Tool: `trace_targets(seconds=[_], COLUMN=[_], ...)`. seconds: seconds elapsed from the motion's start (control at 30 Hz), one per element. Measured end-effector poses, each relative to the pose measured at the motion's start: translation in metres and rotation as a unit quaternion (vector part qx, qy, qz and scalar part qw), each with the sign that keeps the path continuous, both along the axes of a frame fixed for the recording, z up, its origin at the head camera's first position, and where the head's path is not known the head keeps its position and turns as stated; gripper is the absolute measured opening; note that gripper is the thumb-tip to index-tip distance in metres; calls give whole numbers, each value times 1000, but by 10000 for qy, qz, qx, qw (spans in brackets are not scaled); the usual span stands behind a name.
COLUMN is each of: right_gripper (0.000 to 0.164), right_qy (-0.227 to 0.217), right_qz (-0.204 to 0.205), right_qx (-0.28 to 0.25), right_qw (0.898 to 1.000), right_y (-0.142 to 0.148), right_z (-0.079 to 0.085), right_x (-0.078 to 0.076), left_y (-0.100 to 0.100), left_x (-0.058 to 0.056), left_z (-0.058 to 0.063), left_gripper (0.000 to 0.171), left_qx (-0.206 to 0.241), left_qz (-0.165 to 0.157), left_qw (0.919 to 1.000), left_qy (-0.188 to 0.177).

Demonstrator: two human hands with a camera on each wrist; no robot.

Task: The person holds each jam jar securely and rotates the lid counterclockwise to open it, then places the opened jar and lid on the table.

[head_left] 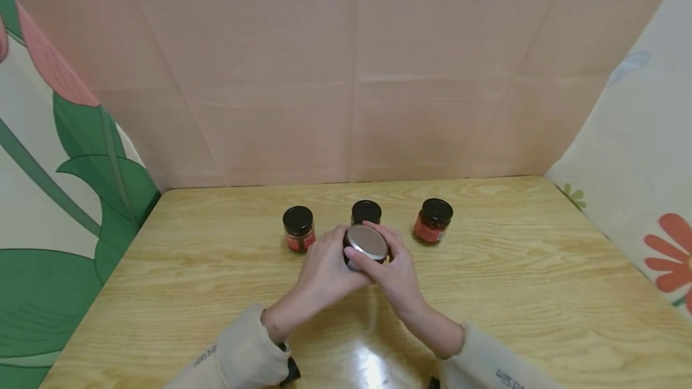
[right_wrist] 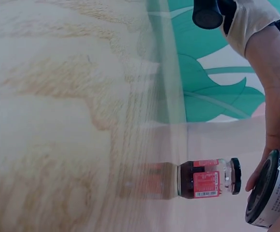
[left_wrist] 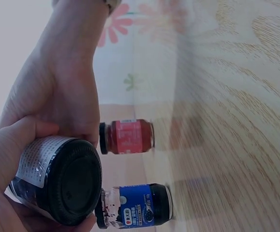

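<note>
Dark jar (head_left: 366, 241) is held above the tabletop (head_left: 513, 293), in front of the person, between two hands. Its long axis runs roughly up and down; the exact tilt is hard to judge. A flat, silver-rimmed end is turned upward to the head camera, while a black end with a ridged edge is shown from below by the left wrist camera. Its side is gripped by the left hand (head_left: 327, 266), and its upper part is clasped by the right hand (head_left: 399, 272), thumb across the near rim. Much of its wall is covered by fingers; its pale label's print is too small to read, and it is cut off in the right wrist view. Behind it, a blue-labelled jar (left_wrist: 137, 207) is partly hidden from the head camera by the jar and hands. Red-labelled jars, one left (head_left: 299, 230) and one right (head_left: 432, 222), are seen upright, black-lidded, well apart.
</note>
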State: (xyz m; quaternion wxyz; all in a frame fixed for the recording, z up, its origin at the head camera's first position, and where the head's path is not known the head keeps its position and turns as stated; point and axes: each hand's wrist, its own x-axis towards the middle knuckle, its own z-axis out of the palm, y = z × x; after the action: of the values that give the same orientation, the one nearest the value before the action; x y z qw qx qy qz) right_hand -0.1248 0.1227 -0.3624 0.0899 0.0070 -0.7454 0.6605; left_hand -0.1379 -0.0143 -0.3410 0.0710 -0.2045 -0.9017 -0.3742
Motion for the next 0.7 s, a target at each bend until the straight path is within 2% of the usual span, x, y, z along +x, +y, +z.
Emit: trace_targets(seconds=[0.3,0.53,0.7], right_gripper=[52,50,51], right_qy=[-10,96,155], right_qz=[-31,-79,-96], right_qx=[-457,-836,-951], right_qw=[9989,9964,9953], right_y=[0,-4,-6], right_z=[-1,-2,-1], right_x=[0,1,4], left_y=[-2,-4,-6], left_x=[-1,-2,-3], left_z=[2,9,11], left_gripper=[67,62,60], left_qx=[-216,-596,-618], left_qz=[-93,-95,-205], left_qw=[9997,9982,9979], left_qy=[40,46,-24])
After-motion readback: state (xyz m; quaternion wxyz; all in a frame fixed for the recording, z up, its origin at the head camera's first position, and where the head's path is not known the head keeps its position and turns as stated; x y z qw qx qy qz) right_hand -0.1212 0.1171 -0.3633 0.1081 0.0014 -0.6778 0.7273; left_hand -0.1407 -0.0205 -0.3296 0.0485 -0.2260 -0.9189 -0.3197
